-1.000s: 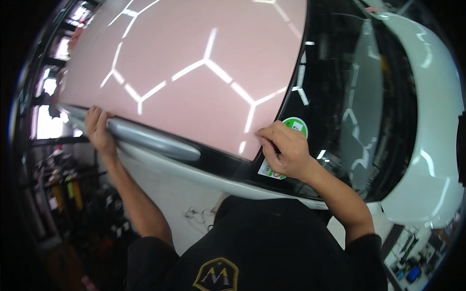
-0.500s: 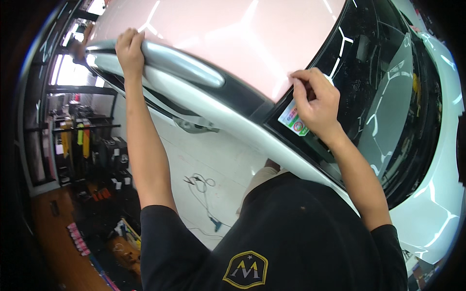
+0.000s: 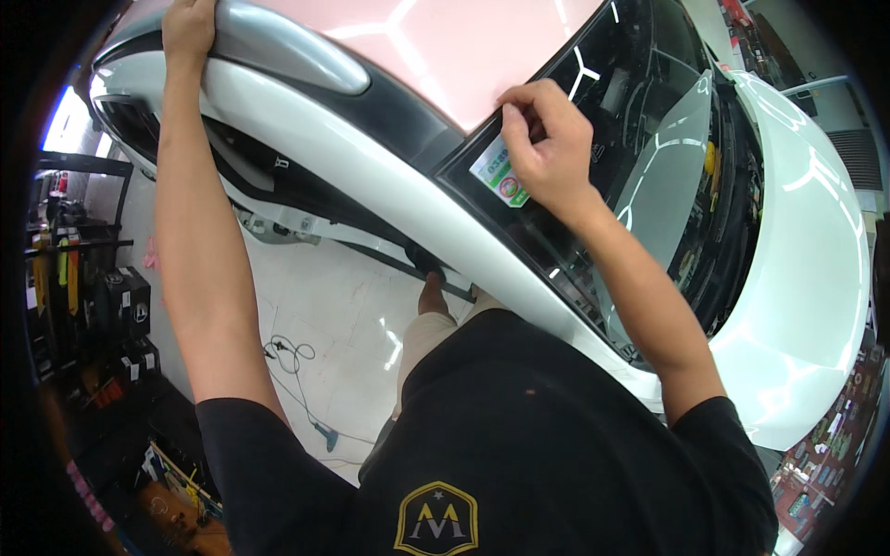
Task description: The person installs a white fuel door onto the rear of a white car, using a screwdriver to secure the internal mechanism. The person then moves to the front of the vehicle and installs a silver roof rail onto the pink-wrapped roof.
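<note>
My left hand [image 3: 190, 35] is closed over the silver roof rail [image 3: 287, 48] of a white car, its fingertips partly cut off by the upper edge. My right hand [image 3: 552, 144] is closed in a pinch at the front edge of the pale pink roof [image 3: 464, 56], above the top of the dark windshield [image 3: 640, 139]. Whatever lies between its fingertips is hidden or too small to make out. Just below that hand, a white and green sticker [image 3: 501, 176] sits in the windshield's upper corner, partly covered by the hand.
Below me an open car door [image 3: 264, 225] stands beside my legs. A cable with a dark teal tool [image 3: 324, 437] lies on the white floor [image 3: 357, 371]. Shelves with black boxes [image 3: 130, 301] stand at left. The white hood [image 3: 807, 278] curves away at right.
My view has shifted, so the car sits farther left and higher in the picture. The left hand stays on the rail; the right hand keeps its pinch near the same roof corner.
</note>
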{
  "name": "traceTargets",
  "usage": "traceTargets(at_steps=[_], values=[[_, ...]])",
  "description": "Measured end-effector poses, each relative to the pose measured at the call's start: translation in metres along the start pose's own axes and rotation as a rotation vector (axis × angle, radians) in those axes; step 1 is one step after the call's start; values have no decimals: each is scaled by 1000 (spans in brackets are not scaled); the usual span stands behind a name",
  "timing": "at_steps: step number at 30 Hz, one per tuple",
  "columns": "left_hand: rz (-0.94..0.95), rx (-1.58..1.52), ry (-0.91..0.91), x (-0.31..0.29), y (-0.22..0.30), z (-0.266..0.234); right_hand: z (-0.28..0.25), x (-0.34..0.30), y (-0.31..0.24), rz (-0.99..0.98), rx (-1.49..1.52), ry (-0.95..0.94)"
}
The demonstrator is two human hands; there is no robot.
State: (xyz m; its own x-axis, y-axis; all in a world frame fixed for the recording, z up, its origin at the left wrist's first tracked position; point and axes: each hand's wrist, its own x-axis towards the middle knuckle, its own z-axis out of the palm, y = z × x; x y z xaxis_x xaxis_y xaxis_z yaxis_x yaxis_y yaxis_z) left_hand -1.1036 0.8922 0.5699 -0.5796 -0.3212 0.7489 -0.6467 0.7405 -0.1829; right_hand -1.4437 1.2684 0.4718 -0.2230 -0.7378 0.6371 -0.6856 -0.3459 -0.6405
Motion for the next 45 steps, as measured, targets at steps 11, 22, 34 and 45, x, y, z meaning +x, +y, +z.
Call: traceTargets(at_steps=[11,22,34,45], values=[[-301,-412,28,1,19,-13,-123,-225,-109,857,162,-323],[-191,-395,-32,14,57,-26,-74,-381,-109,1260,423,-453],[-188,-391,-11,12,63,-29,-136,-261,-132,1393,151,-772],[-197,-397,-65,6,52,-28,-188,-310,-117,1696,601,-587]])
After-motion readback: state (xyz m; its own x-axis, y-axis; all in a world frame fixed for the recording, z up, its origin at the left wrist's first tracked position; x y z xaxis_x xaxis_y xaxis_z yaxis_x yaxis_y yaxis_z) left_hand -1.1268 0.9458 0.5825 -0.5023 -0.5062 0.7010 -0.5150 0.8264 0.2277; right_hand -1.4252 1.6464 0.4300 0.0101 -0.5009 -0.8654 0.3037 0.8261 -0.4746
